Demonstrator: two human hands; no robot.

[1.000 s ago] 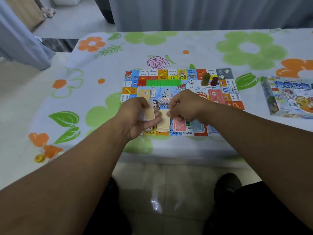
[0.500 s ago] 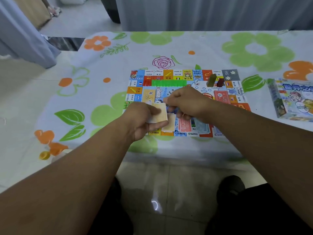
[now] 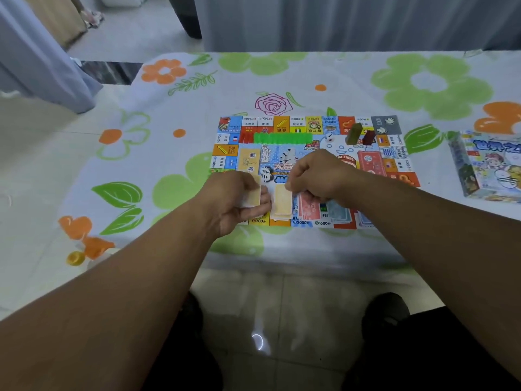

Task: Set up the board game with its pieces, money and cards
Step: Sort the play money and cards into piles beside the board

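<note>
A colourful game board [image 3: 282, 124] lies on the flowered tablecloth. My left hand [image 3: 234, 198] grips a small stack of pale yellow money notes [image 3: 253, 196] over the board's near left edge. My right hand [image 3: 315, 176] pinches the top of a yellow note pile [image 3: 282, 203] lying on the board. Beside that pile lie red notes [image 3: 308, 207] and blue notes [image 3: 337, 211]. A row of green houses [image 3: 283, 138], red houses [image 3: 244, 138], a white die [image 3: 329, 138], an olive pawn [image 3: 353, 134] and a dark red pawn [image 3: 368, 137] stand at the board's far side.
The game box [image 3: 490, 165] lies on the table at the right. A yellow card deck [image 3: 248, 159] and a red card deck [image 3: 370, 162] sit on the board. The table's near edge [image 3: 282, 266] runs just below the board, with tiled floor below.
My left hand has drawn its yellow notes back to the left. My right hand has brought a note down onto the yellow pile on the board.
</note>
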